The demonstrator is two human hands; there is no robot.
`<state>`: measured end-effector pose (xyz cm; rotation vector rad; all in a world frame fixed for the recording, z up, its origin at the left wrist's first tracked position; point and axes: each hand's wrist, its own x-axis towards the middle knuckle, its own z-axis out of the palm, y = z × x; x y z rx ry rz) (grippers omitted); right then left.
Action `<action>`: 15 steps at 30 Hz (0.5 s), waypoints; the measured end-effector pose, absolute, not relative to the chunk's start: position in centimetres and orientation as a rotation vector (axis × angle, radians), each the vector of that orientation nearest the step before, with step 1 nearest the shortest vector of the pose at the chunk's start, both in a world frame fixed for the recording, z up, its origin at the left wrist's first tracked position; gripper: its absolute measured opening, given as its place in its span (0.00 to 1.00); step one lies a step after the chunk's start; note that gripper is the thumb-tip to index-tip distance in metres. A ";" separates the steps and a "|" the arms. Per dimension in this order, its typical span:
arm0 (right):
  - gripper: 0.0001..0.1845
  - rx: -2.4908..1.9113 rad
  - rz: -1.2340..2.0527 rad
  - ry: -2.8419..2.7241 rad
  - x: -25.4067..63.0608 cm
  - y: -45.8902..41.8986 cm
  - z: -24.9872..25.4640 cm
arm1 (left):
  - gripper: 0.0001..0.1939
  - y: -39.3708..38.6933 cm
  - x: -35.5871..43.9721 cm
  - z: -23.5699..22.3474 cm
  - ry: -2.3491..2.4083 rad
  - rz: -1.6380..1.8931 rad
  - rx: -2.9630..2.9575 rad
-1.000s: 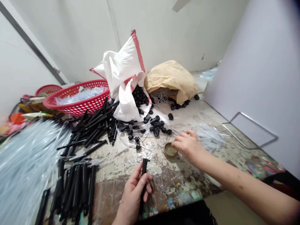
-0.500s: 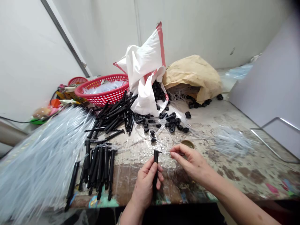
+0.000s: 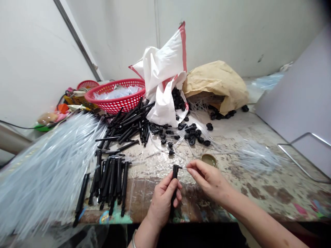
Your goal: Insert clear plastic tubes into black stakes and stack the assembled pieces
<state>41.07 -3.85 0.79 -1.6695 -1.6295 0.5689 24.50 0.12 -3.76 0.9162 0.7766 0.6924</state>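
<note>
Upright in my left hand (image 3: 163,198) is a black plastic tube (image 3: 175,174) with a short side nozzle at its top. My left fingers and thumb are wrapped round its body. My right hand (image 3: 207,177) pinches a thin clear plastic tube (image 3: 184,168) between thumb and fingertips. The clear tube's end meets the side nozzle; whether it is pushed on or only touching, I cannot tell. Just behind my right hand sits a small round dish (image 3: 209,159). Loose black caps (image 3: 191,134) lie farther back.
Black tubes with clear tubing (image 3: 112,182) line the front left, beside a large heap of clear tubes (image 3: 51,175). More black tubes (image 3: 129,120) are piled behind. A red basket (image 3: 116,106), white sack (image 3: 165,65), brown paper bag (image 3: 219,82) and metal wire stand (image 3: 294,158) surround the worktop.
The whole view has shifted slightly. My right fingertips are a little closer to the black tube's nozzle, and less of the clear tube shows between them.
</note>
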 end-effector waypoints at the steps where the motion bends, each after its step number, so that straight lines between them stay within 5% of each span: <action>1: 0.09 -1.664 0.551 -1.665 41.0 -3.8 0.6 | 0.20 0.1 24.5 -3.7 0.779 0.681 0.929; 15: 0.15 -1.730 0.461 -1.909 40.9 -3.8 0.4 | 0.14 0.1 24.6 -3.4 0.724 0.576 1.042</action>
